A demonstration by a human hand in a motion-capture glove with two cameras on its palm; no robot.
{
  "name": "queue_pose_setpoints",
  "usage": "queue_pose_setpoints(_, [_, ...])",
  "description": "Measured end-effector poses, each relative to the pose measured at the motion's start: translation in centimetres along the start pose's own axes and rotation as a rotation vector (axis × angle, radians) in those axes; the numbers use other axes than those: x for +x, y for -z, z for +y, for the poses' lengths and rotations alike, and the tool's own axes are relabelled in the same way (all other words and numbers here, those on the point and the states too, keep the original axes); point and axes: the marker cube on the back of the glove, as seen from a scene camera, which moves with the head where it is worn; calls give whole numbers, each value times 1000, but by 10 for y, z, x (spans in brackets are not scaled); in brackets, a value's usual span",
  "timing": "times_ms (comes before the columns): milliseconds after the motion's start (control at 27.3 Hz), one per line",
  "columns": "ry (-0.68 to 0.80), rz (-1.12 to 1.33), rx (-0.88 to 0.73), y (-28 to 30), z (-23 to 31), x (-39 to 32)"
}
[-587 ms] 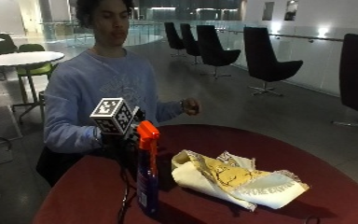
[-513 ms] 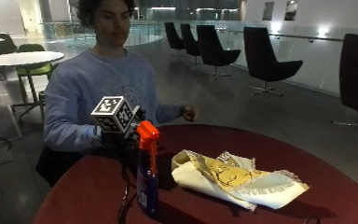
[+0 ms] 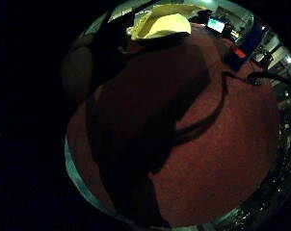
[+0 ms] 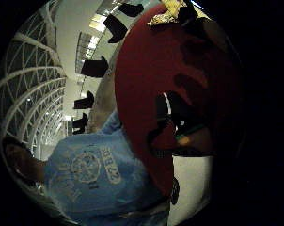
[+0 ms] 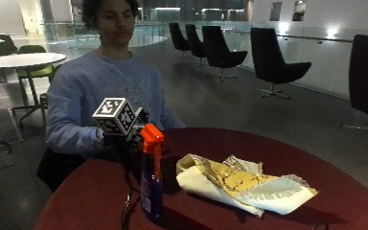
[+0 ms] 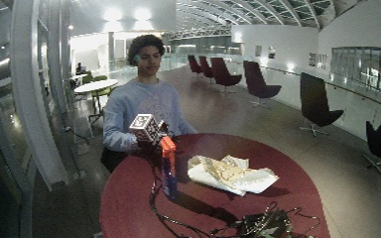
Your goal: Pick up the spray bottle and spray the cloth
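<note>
one spray bottle point(image 5: 151, 184) stands beside one crumpled cloth point(image 5: 243, 184) on the red worktop point(image 5: 235, 143); gloved right hand point(image 5: 123, 143) behind it, grip state unclear.

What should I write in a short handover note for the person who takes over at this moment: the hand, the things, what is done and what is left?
Right hand: gloved, just behind the spray bottle's orange head; its fingers are hidden, so a grip cannot be confirmed.
Spray bottle: upright on the red table, blue body, orange trigger top.
Cloth: crumpled cream and yellow, on the table beside the bottle, apart from it.
Done: hand brought up to the bottle.
Left: lift the bottle, aim at the cloth, spray.
</note>
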Motion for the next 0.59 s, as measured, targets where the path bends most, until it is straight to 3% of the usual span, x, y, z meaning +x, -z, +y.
queue_pose_setpoints(403, [-42,-30,42,9,7,8])
queue_pose_setpoints(587, [-137,-153,148,23,4,31])
